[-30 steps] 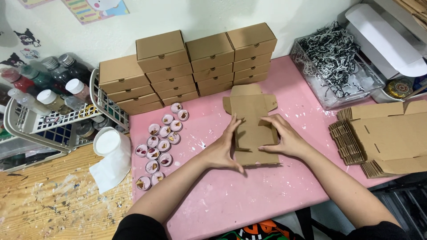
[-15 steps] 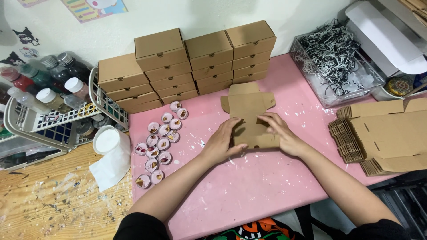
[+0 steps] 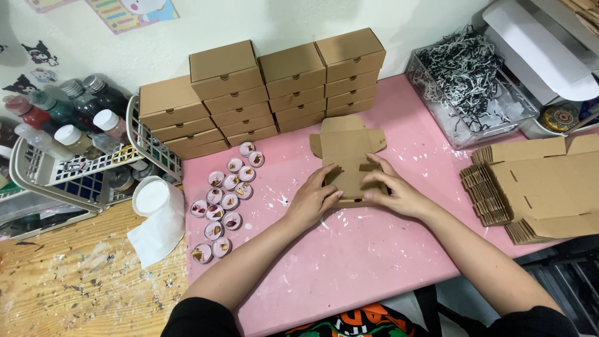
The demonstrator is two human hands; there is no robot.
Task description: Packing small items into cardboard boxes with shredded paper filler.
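Item: flat brown cardboard box blank, partly folded, lying on the pink table near its middle, just in front of the stacked boxes. Its far flaps lie spread open toward the stacks; its near end is under my fingers.

My left hand: grip closed on the near left edge of the blank, fingers curled over the cardboard, thumb at the side. My right hand: grip closed on the near right edge, fingers pressed on top of the fold. The two hands sit close together, nearly touching, both resting on the table surface.

Behind the blank: finished brown boxes in four stacks against the wall, lids shut, the left stack lower than the others.

Left of my hands: small round pink-rimmed cups in a loose cluster of rows, each with something dark or amber inside; contents too small to tell.

Further left: a roll of white tissue at the table edge, and a white wire basket holding capped bottles.

Right: a pile of flat unfolded blanks, edges fanned. Behind it, a clear tray of black and white shredded paper.
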